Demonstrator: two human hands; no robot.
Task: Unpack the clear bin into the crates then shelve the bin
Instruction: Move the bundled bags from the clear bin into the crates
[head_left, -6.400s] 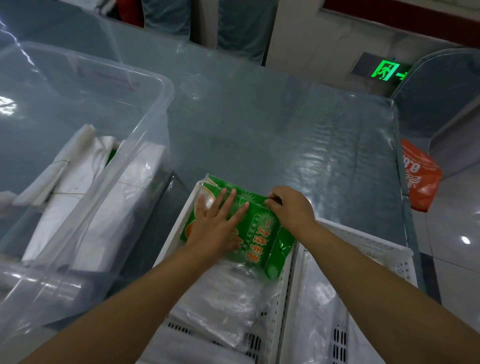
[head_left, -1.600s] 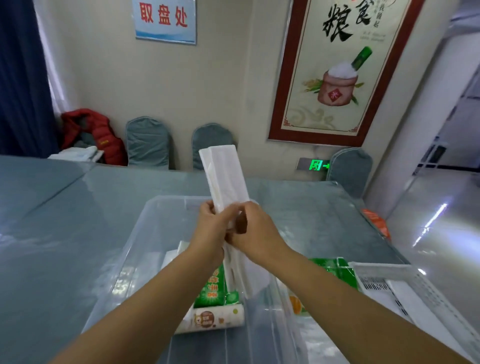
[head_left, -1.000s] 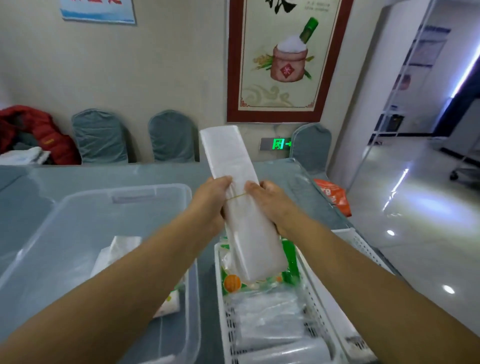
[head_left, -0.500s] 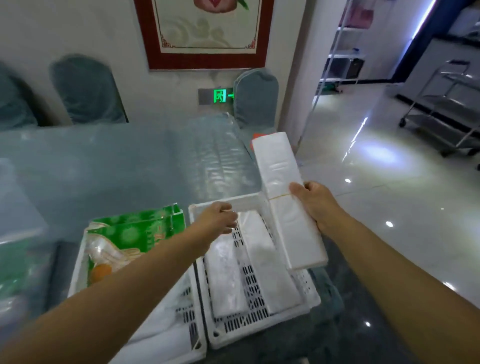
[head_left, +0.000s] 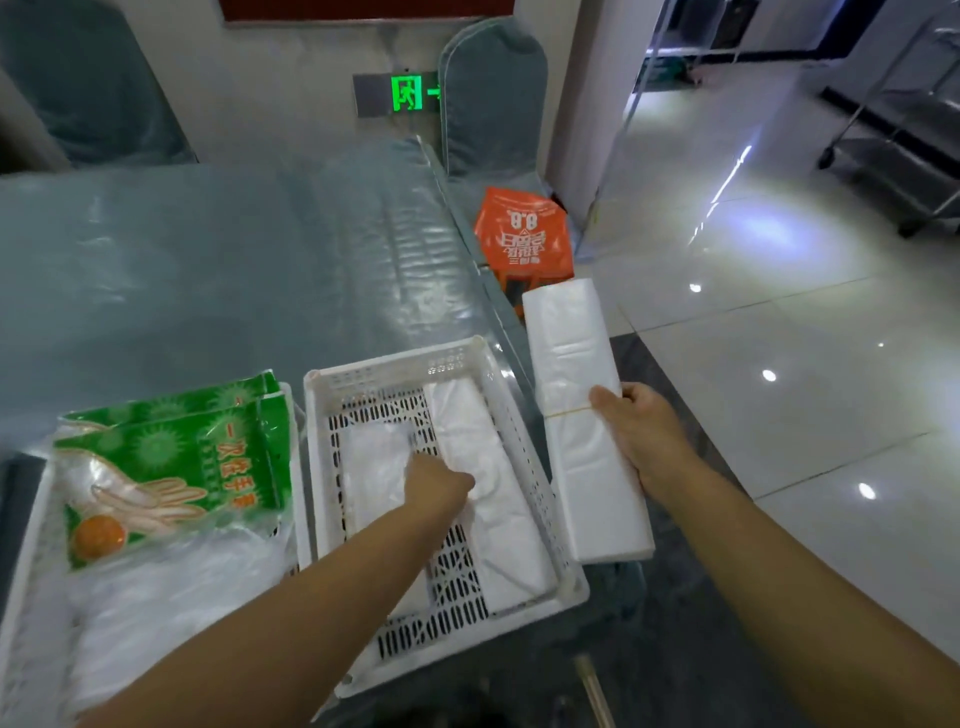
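Observation:
Two white slotted crates stand side by side at the table's near edge. The right crate (head_left: 530, 431) holds two flat white bag bundles. My left hand (head_left: 439, 486) reaches down into it and rests on the left clear bundle (head_left: 371, 462); its grip is hidden. My right hand (head_left: 641, 428) grips a long white banded bundle of bags (head_left: 582, 415), held just outside the crate's right wall. The left crate (head_left: 298, 467) holds green glove packs (head_left: 166, 467) on clear plastic bags. The clear bin is out of view.
The grey table (head_left: 208, 270) under clear plastic stretches behind the crates. An orange bag (head_left: 522, 236) sits on a chair seat past the table's right corner. Glossy floor tiles lie to the right, with a metal cart (head_left: 904, 156) far back.
My view swung from the clear bin to the crates. My right hand carried the white bundle to the right crate's side, and my left hand let go of it and dropped into that crate.

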